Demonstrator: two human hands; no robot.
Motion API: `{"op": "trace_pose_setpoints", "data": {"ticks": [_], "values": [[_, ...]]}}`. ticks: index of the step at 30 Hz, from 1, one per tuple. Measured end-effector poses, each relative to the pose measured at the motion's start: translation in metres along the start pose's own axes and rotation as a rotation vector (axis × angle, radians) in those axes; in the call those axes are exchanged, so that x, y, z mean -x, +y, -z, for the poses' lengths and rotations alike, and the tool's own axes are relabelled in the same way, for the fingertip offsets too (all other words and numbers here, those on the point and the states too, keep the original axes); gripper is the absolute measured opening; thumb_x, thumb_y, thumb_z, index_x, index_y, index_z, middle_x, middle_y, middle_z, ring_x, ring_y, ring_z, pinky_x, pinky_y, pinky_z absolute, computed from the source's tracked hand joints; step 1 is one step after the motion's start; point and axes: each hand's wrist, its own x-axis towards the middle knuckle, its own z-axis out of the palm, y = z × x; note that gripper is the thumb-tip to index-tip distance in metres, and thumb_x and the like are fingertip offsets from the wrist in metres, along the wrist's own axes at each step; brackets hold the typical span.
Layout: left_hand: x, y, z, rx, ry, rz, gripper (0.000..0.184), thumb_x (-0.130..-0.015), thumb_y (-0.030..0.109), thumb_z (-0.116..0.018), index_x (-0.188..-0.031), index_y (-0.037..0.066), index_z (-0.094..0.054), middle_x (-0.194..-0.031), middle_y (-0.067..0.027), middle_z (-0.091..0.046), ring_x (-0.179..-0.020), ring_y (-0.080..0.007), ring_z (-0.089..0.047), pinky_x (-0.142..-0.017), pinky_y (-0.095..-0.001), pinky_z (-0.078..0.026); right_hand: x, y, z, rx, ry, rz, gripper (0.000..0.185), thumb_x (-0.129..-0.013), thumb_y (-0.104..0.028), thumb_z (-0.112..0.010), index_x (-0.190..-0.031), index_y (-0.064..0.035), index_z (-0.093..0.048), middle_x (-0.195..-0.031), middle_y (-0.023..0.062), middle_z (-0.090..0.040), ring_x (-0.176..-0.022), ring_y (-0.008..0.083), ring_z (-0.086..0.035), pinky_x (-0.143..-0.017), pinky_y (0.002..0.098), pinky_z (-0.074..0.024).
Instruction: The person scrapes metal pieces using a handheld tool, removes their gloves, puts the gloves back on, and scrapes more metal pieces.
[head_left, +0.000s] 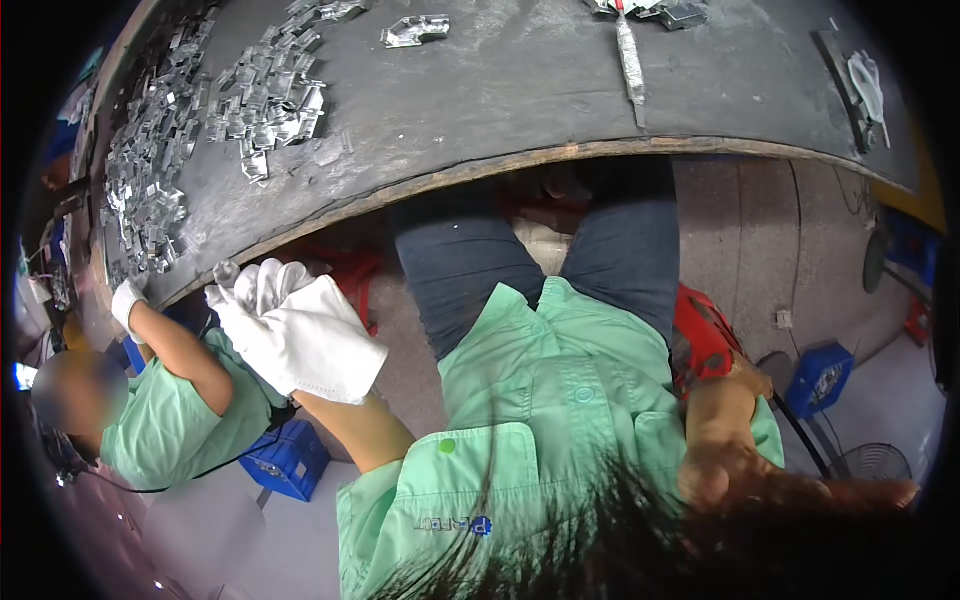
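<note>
The person's left hand [268,288], in a loose white glove [315,345], curls its fingers by the near edge of a grey surface [460,115]; I cannot tell whether it holds anything. The bare right hand [728,478] is near right, partly behind hair [640,530], its grip unclear. Shiny metal parts [275,95] lie heaped left; a silvery tool [631,65] lies farther right.

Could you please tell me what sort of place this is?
Probably a factory workshop for small metal parts. Many shiny metal pieces lie heaped on a worn grey workbench, and a nearby co-worker wears a green shirt like the camera wearer's.
</note>
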Motion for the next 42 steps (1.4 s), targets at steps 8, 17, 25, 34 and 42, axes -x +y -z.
{"op": "trace_pose_setpoints", "data": {"ticks": [8, 17, 25, 34, 42], "values": [[-0.015, -0.026, -0.038, 0.011, 0.093, 0.132, 0.029, -0.1, 0.028, -0.052, -0.074, 0.013, -0.053, -0.068, 0.0, -0.051, -0.063, -0.0149, -0.051, -0.063, -0.0323, -0.045, -0.074, 0.059, 0.004, 0.366, -0.033, -0.061, 0.012, -0.089, 0.007, -0.06, -0.1, 0.0019, -0.063, -0.086, 0.0069, -0.056, -0.07, 0.012, -0.052, -0.064, 0.0247, -0.0437], [-0.011, -0.005, -0.122, 0.226, -0.252, 0.462, 0.049, -0.095, 0.062, -0.054, -0.086, 0.014, -0.054, -0.068, -0.0016, -0.054, -0.061, -0.0166, -0.052, -0.06, -0.0371, -0.048, -0.096, 0.103, -0.034, 0.824, -0.598, 0.426, 0.056, -0.08, -0.011, -0.078, -0.13, 0.0042, -0.057, -0.131, 0.0221, -0.057, -0.118, 0.0394, -0.059, -0.1, 0.0438, -0.0483], [-0.02, -0.052, -0.144, -0.222, -0.423, -0.135, 0.045, -0.102, 0.031, -0.056, -0.135, 0.003, -0.048, -0.114, -0.0072, -0.058, -0.105, -0.019, -0.056, -0.091, -0.0334, -0.047, -0.159, 0.1, -0.043, -0.105, -0.319, -0.135, 0.093, -0.099, -0.063, -0.046, -0.158, 0.0007, -0.011, -0.161, 0.0136, -0.025, -0.149, 0.0226, -0.026, -0.119, 0.0404, -0.0229], [-0.008, -0.074, -0.133, -0.739, -0.75, -0.882, 0.034, -0.077, 0.003, -0.077, -0.11, 0.003, -0.068, -0.096, -0.0103, -0.069, -0.084, -0.0291, -0.064, -0.076, -0.0411, -0.051, -0.194, 0.117, -0.037, 0.108, -0.48, -0.066, 0.078, -0.107, -0.041, -0.041, -0.159, 0.0021, -0.001, -0.167, 0.0142, -0.003, -0.154, 0.0251, 0.001, -0.123, 0.0377, -0.0038], [-0.009, -0.067, -0.12, -0.276, -0.898, 0.439, 0.022, -0.094, 0.008, -0.066, -0.113, -0.002, -0.065, -0.087, -0.0017, -0.066, -0.072, -0.0044, -0.056, -0.062, -0.0199, -0.045, -0.211, 0.102, -0.014, -0.367, -0.233, -0.08, 0.05, -0.103, -0.009, -0.041, -0.151, 0.0028, -0.036, -0.15, 0.0129, -0.046, -0.143, 0.0235, -0.038, -0.12, 0.0363, -0.0219]]}}
